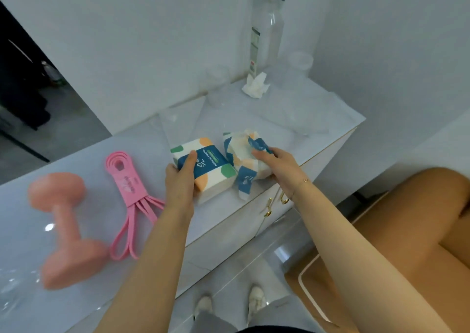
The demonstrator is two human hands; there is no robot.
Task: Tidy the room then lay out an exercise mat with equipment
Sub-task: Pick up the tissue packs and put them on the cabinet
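L hand (181, 177) gripped the sealed white-blue-orange tissue pack (203, 166) on the white worktop (292, 111), R hand (276, 165) pinched the torn-open tissue pack (241, 159) just beside it, w/ both packs' long axes running away from the person.

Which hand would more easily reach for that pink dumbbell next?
Probably the left hand. It grips the sealed tissue pack, nearer the pink dumbbell at the counter's left end. The right hand holds the torn tissue pack farther right and would have to cross over.
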